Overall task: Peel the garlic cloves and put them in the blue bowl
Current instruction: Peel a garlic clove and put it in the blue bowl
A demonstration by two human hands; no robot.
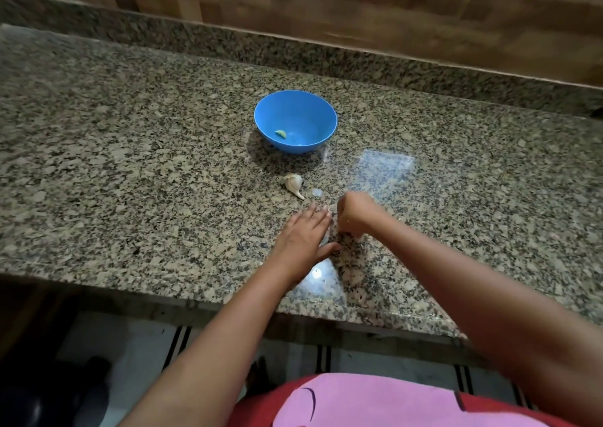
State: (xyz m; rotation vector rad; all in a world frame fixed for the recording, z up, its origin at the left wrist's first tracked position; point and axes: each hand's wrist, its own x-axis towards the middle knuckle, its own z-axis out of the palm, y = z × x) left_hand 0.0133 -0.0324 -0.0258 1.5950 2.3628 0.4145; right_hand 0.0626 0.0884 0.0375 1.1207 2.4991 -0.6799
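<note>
A person stands at a speckled granite counter (pixel 130 152), both bare arms reaching fwd over its front edge.

Left hand (pixel 305 235) lies palm-down on the stone w/ fingers straight and together, thumb spread out to the right; it holds nothing, just rests flat.

Right hand (pixel 354 213) sits just beside it, knuckles up, fingers curled down toward the counter. It's motion-blurred, so can't tell what, if anything, is pinched under the fingertips. The 2 hands are nearly touching at the fingertips.

Blue bowl (pixel 295 120) stands upright farther back on the counter, well apart from both hands. One peeled garlic clove (pixel 280 133), pale yellow-green, lies inside on the bowl's left-front floor.

Between bowl and hands, a partial garlic bulb (pixel 293 183) lies on its side on the granite, papery white skin on, stem tail pointing toward the person. Just right of it, a small whitish scrap (pixel 317 192), prob. a bit of garlic skin, too small to be sure.

Behind the counter runs a low granite backsplash (pixel 293 51), then a wood-look wall (pixel 359 12). Bright reflections show on the polished stone right of the bowl and near the left wrist.

At bottom, the person's pink-and-red top (pixel 375 403) is in view, w/ a light tiled floor (pixel 130 345) w/ dark stripes below the counter edge.
</note>
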